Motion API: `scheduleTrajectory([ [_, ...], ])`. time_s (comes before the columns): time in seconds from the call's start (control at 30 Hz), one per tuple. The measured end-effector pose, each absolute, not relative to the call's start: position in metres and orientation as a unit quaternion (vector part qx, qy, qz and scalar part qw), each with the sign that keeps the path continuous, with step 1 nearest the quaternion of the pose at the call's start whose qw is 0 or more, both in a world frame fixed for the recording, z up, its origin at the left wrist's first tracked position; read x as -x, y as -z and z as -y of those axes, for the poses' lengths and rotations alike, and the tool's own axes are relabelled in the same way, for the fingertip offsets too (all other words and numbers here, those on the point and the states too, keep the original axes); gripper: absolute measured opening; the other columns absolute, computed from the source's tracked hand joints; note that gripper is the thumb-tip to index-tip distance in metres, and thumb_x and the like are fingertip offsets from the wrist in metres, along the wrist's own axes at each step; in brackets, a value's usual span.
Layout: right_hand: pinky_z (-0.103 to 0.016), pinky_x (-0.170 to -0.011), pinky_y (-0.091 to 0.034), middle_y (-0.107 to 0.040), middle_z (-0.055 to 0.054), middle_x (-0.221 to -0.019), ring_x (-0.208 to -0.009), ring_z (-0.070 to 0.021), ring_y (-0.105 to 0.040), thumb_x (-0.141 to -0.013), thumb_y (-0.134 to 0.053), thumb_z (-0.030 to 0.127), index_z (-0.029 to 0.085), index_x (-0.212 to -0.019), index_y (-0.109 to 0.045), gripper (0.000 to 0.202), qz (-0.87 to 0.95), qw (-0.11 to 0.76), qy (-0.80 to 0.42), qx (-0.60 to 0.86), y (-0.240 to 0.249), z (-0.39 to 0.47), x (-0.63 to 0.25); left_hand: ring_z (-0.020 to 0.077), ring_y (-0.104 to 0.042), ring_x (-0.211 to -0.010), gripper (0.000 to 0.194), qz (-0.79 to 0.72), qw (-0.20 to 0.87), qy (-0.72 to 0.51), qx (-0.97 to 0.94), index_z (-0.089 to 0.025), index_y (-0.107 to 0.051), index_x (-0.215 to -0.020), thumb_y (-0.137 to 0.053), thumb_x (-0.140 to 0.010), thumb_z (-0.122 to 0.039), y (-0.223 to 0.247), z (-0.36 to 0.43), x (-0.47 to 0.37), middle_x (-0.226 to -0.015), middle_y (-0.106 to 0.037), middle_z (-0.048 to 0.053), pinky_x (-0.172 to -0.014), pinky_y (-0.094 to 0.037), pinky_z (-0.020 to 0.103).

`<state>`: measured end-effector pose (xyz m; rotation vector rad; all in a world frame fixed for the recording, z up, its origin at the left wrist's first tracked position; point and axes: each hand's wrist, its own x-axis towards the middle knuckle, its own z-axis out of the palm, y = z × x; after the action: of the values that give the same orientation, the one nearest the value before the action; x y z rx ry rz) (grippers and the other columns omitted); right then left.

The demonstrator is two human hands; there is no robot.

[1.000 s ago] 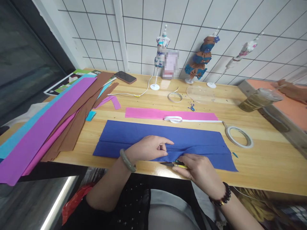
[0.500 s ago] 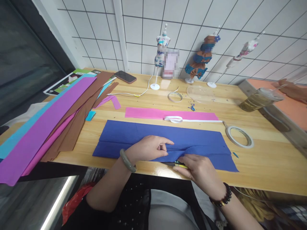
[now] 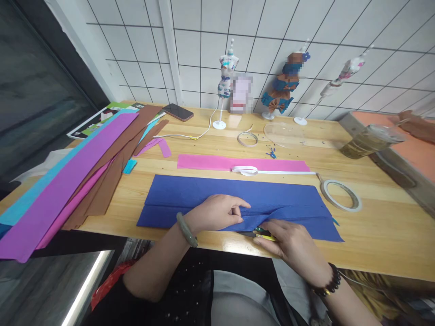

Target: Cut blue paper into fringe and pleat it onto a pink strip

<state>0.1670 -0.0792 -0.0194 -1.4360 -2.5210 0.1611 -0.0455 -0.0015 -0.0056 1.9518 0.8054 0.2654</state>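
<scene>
A long sheet of folded dark blue crepe paper (image 3: 190,192) lies along the front of the table. On top of it rests my left hand (image 3: 220,210), index finger stretched out, thumb forward, other fingers curled, gripping nothing. At the near edge my right hand (image 3: 287,237) pinches a slim tool (image 3: 267,236) with yellow and green on its body and a dark end pointing left. Most of that tool is hidden by fingers and paper, so its kind is unclear. Beside my right fingertips the paper layer bulges up. Behind lies a pink strip (image 3: 204,162) with white tape (image 3: 285,172) across it.
Purple (image 3: 68,181), light blue and brown paper strips pile up at left near a phone (image 3: 178,112). A tape roll (image 3: 340,195) lies right, a thinner ring (image 3: 248,138) farther back. Small dress forms (image 3: 224,81) line the wall. A drink cup (image 3: 365,142) stands at right.
Both hands and the blue paper have shifted slightly to the right. The paper's right edge now partly covers a small blue scrap. The slim tool stays in my right hand.
</scene>
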Motion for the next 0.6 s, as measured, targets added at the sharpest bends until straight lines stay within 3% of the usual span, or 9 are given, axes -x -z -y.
scheduleTrajectory([
  [0.4,-0.024,-0.056,-0.043,-0.067,-0.006,-0.075,-0.063,-0.0157,-0.063,-0.088,-0.042,0.047,0.018,-0.083,-0.062,0.035,0.85,0.104,-0.039,0.515,0.024,0.082,-0.206,0.0128,-0.058,-0.072,0.032,-0.355,0.464,-0.11,-0.804,-0.021,-0.061,-0.105,-0.052,-0.075,-0.021,0.008,0.001,0.01,-0.077,-0.067,-0.002,-0.065,-0.04,0.023],
  [0.6,-0.024,-0.058,-0.043,-0.066,-0.006,-0.075,-0.064,-0.0155,-0.062,-0.088,-0.041,0.047,0.019,-0.084,-0.061,0.035,0.85,0.104,-0.051,0.514,0.023,0.085,-0.206,0.0138,-0.057,-0.074,0.036,-0.331,0.485,-0.092,-0.805,-0.018,-0.057,-0.112,-0.051,-0.078,-0.025,0.003,-0.002,0.016,-0.081,-0.066,0.001,-0.068,-0.041,0.024],
])
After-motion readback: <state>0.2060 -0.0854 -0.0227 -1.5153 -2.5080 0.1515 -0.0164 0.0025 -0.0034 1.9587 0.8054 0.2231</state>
